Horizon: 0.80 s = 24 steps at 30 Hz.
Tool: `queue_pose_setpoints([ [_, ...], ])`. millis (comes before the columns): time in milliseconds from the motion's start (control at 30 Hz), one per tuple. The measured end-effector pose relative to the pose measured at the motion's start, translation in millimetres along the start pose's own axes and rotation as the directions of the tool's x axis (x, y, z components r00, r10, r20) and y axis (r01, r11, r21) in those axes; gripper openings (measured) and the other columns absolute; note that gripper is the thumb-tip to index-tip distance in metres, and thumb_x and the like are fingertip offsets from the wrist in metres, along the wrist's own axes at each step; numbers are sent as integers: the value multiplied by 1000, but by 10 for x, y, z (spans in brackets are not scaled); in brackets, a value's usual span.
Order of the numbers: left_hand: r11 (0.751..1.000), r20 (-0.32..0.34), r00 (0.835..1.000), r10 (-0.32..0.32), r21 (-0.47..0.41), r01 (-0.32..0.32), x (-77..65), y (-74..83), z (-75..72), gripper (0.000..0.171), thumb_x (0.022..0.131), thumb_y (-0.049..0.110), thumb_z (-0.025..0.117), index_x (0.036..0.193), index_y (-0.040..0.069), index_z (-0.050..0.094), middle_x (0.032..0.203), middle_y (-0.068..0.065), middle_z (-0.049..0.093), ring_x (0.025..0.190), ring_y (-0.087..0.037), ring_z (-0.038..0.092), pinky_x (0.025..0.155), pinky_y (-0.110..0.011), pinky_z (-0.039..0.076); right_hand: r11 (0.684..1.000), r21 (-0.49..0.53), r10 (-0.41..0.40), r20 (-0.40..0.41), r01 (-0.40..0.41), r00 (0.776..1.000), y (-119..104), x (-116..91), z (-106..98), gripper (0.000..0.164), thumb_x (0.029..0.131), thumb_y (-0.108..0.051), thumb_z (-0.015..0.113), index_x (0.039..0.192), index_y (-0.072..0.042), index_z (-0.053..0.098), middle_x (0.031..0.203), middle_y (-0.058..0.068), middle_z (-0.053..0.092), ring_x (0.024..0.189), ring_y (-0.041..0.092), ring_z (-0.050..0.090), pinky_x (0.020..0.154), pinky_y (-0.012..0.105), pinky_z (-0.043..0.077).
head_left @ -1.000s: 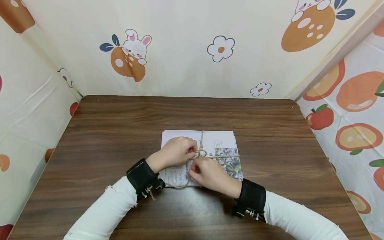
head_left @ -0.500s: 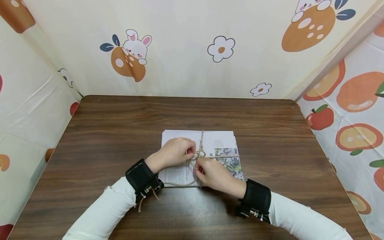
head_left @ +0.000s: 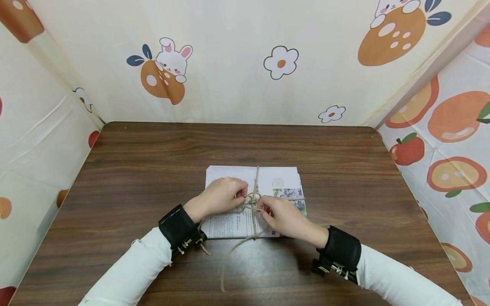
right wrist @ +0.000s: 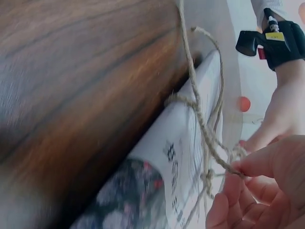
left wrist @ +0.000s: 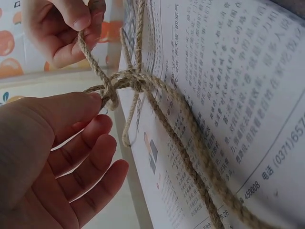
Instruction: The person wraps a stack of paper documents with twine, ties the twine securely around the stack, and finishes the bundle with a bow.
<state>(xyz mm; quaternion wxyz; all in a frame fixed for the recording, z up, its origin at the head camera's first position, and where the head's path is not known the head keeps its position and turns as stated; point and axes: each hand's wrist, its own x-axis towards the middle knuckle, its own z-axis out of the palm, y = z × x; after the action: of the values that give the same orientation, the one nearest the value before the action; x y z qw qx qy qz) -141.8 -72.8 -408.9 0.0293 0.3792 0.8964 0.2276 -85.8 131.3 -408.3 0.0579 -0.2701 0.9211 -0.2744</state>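
Note:
A stack of printed papers (head_left: 226, 227) lies on the table, with jute twine (head_left: 257, 180) crossed over it and knotted near the middle. My left hand (head_left: 219, 195) pinches a looped strand beside the knot (left wrist: 138, 81), between thumb and forefinger. To the right of the knot, my right hand (head_left: 285, 216) pinches another strand between thumb and fingertips; this twine strand (right wrist: 209, 143) shows in the right wrist view. The loose twine end (head_left: 237, 246) trails over the papers' front edge, blurred at its tip. A flower picture (right wrist: 128, 200) is printed on the top sheet.
The brown wooden table (head_left: 153, 148) surrounds the stack. A patterned cloth wall (head_left: 229, 85) stands behind it, with printed sheets along both sides. Black wrist bands (head_left: 179, 229) with small devices sit on both wrists.
My right hand has moved to the right, drawing its strand. The loose twine end has swung from the papers' front left to below their front edge. My left hand has barely shifted.

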Motion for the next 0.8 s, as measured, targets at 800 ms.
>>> queue_pose_setpoints([
  [800, 1000, -10, 1000, 22, -2, -22, -53, 35, 58, 17, 80, 7, 61, 72, 18, 51, 65, 10, 45, 56, -3, 41, 53, -20, 34, 934, -262, -262, -43, 242, 964, 326, 76, -303, 9, 83, -12, 67, 80, -15, 58, 73, -7, 53, 62, 3, 51, 53, 19, 42],
])
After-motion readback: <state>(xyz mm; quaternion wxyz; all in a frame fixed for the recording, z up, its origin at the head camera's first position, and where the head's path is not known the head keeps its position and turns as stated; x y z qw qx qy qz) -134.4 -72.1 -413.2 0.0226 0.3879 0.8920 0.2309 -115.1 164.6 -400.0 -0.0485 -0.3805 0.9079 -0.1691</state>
